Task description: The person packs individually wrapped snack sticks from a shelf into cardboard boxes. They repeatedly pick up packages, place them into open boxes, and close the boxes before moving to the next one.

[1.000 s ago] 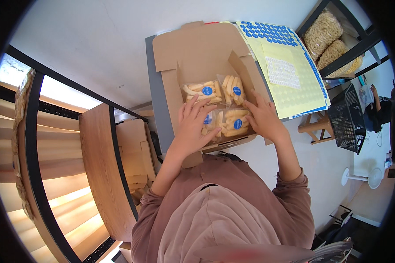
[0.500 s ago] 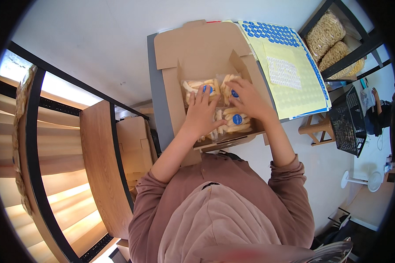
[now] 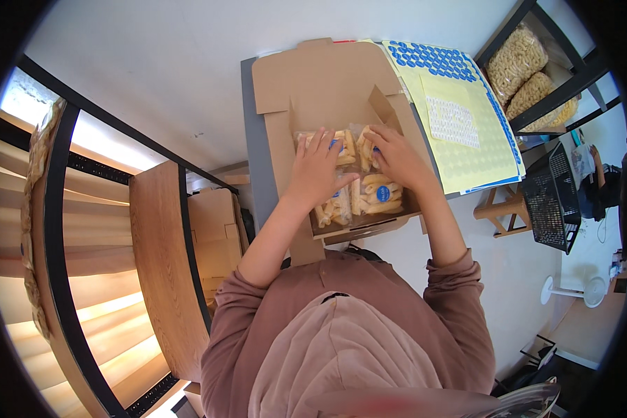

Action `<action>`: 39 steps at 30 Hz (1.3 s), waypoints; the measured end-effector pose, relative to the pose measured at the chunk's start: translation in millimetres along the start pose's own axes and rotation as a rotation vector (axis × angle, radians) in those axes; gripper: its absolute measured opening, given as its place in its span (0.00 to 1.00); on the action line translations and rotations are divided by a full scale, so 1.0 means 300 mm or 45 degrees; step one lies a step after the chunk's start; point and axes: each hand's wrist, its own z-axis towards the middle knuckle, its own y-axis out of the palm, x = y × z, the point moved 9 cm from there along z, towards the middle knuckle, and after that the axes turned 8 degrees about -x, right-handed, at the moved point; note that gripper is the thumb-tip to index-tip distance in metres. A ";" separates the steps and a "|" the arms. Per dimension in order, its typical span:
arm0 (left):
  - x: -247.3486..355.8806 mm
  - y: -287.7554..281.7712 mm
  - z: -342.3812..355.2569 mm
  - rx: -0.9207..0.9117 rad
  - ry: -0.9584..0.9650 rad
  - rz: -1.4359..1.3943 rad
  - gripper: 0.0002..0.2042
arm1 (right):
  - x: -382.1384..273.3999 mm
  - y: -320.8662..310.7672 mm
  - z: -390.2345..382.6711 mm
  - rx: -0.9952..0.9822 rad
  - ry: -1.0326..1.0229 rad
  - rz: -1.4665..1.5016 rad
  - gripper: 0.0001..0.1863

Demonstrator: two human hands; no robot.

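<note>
An open cardboard box [image 3: 320, 80] has its lid folded back. Inside it lie several clear bags of pale, stick-shaped snacks with round blue stickers. My left hand [image 3: 315, 173] rests, fingers spread, over the far left snack bag [image 3: 346, 148] and partly covers it. On the far right bag [image 3: 361, 150], my right hand [image 3: 399, 161] lies with its fingers stretched out and slightly bent. The near right bag [image 3: 377, 195] shows its sticker fully. Beside it, the near left bag [image 3: 333, 211] is partly hidden by my left hand.
Yellow sticker sheets [image 3: 460, 164] with blue round labels lie right of the box on the grey table [image 3: 259, 167]. Big snack bags [image 3: 519, 59] fill a rack at the far right. A stool [image 3: 503, 211] and black crate [image 3: 554, 202] stand right; a wooden shelf [image 3: 164, 258] stands left.
My left hand has shifted slightly left over the far left bag, and more of the near left bag shows. My right hand stays on the far right bag. The whole view has shifted slightly.
</note>
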 end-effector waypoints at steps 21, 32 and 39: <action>-0.246 -0.139 -0.969 0.989 -1.028 -0.348 0.37 | -0.900 0.016 -0.045 0.056 -0.906 0.732 0.15; 0.307 0.525 -1.691 1.497 -2.148 -0.809 0.38 | -1.268 0.430 -0.486 -0.956 -1.445 0.912 0.14; 0.542 0.752 -2.069 1.895 -2.190 -1.047 0.37 | -1.540 0.896 -1.014 -2.014 -1.253 0.936 0.15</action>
